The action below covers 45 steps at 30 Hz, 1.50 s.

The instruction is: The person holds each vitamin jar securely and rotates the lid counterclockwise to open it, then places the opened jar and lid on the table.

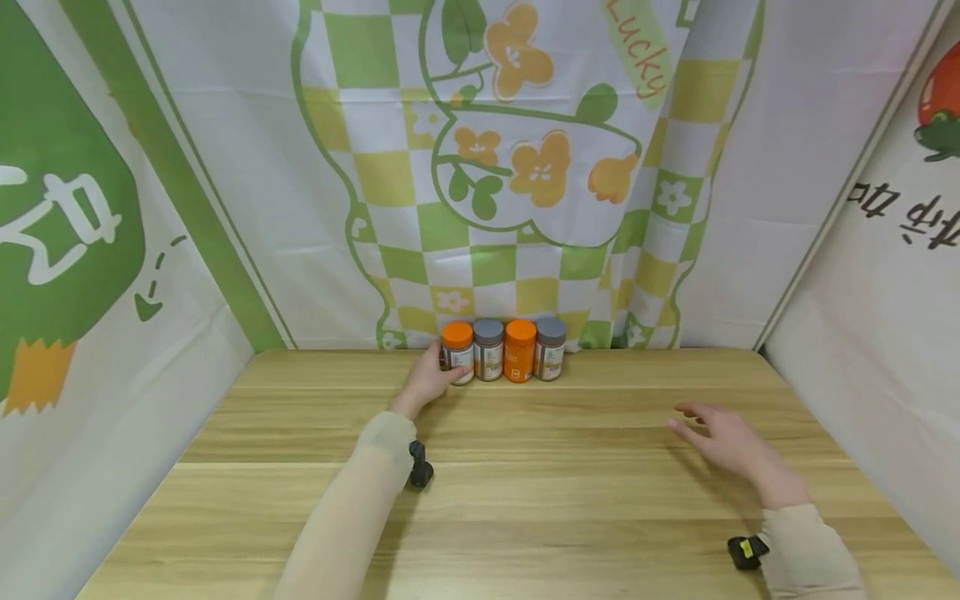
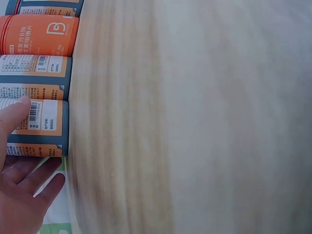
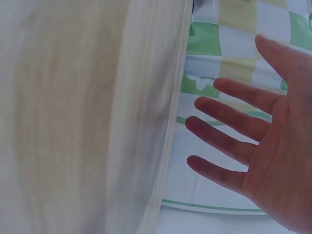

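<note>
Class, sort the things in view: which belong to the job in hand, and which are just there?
Seem part of the job:
Left hand, holding the leftmost jar
Second jar, grey-lidded
Third jar, orange
Rightmost jar, grey-lidded
Right hand, holding nothing

Seem only surroundings:
Wood-grain table
Printed cloth behind the jars
Black wrist devices

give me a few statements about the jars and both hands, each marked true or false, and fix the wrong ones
1. The left hand has its thumb across the front of the leftmost jar. True.
2. The right hand is holding a jar. False: it holds nothing.
3. Four jars stand side by side in one row. True.
4. All the lids are grey. False: two are orange, two grey.
5. The row stands at the near edge of the table. False: it is at the far edge.
</note>
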Available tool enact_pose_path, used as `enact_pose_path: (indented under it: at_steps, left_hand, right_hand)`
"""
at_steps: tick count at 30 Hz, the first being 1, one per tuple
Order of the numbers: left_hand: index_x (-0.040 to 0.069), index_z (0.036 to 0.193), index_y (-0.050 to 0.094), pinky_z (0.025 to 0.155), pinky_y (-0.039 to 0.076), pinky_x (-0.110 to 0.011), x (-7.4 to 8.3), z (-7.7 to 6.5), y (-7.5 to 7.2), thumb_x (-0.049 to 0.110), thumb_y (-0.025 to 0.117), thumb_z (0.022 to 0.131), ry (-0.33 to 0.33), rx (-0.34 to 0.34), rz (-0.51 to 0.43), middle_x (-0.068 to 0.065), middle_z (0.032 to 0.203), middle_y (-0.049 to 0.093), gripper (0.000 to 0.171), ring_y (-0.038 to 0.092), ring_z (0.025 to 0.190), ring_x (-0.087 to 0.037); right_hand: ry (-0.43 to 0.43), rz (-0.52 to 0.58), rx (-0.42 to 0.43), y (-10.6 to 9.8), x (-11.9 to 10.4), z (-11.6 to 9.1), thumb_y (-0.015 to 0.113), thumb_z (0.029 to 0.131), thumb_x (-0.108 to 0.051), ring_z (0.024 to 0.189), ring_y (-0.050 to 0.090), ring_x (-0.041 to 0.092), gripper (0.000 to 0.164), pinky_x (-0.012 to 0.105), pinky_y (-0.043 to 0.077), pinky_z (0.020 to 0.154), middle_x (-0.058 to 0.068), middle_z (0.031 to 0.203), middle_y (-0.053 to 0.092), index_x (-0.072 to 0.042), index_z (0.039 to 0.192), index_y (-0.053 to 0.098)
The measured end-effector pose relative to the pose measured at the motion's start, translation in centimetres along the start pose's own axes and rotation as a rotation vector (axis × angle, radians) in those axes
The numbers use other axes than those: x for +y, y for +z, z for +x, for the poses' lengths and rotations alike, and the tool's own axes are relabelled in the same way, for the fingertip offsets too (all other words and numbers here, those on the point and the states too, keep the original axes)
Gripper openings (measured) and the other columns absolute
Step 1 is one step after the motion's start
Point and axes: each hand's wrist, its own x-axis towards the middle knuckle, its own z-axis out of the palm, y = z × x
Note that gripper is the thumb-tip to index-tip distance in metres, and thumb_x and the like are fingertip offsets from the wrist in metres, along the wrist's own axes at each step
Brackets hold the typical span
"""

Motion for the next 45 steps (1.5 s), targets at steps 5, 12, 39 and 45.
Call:
enact_pose_path:
  at_steps: [5,12,39,45]
  left_hand:
    - [0.000,0.144,0.031,0.106,0.035,-0.048,0.0,-0.1,0.1,0.032,0.068,0.087,0.006,0.010,-0.008,-0.023,0.139,0.047,0.075,0.045,0.128,-0.037]
    - [0.001,0.141,0.033,0.105,0.037,-0.048,-0.1,-0.3,-0.1,0.032,0.067,0.087,-0.001,0.010,-0.020,-0.022,0.136,0.050,0.071,0.048,0.126,-0.036]
    - [0.003,0.130,0.040,0.094,0.044,-0.047,0.4,-2.6,-1.7,0.029,0.065,0.088,0.051,0.051,-0.070,-0.019,0.120,0.057,0.056,0.056,0.108,-0.033]
    - [0.000,0.128,0.040,0.093,0.044,-0.047,1.1,-3.5,-2.0,0.026,0.065,0.088,0.105,0.049,-0.054,-0.020,0.116,0.058,0.053,0.057,0.105,-0.032]
  right_hand:
    - [-0.002,0.007,-0.007,0.2,-0.2,0.3,0.048,0.096,-0.046,0.105,0.060,0.043,0.060,0.057,0.045,0.089,0.029,0.129,0.054,0.002,0.132,0.050]
    - [-0.002,0.026,-0.009,0.4,-0.7,0.6,0.047,0.096,-0.046,0.107,0.059,0.045,0.060,0.058,0.045,0.089,0.028,0.129,0.054,0.001,0.133,0.050]
    - [-0.065,0.049,-0.031,2.2,-4.1,3.6,0.045,0.096,-0.050,0.113,0.057,0.039,0.061,0.056,0.043,0.094,0.022,0.128,0.058,-0.002,0.132,0.052]
    - [-0.082,0.062,-0.021,2.6,-4.7,4.0,0.045,0.097,-0.048,0.111,0.059,0.038,0.058,0.054,0.044,0.094,0.021,0.128,0.058,-0.002,0.130,0.054]
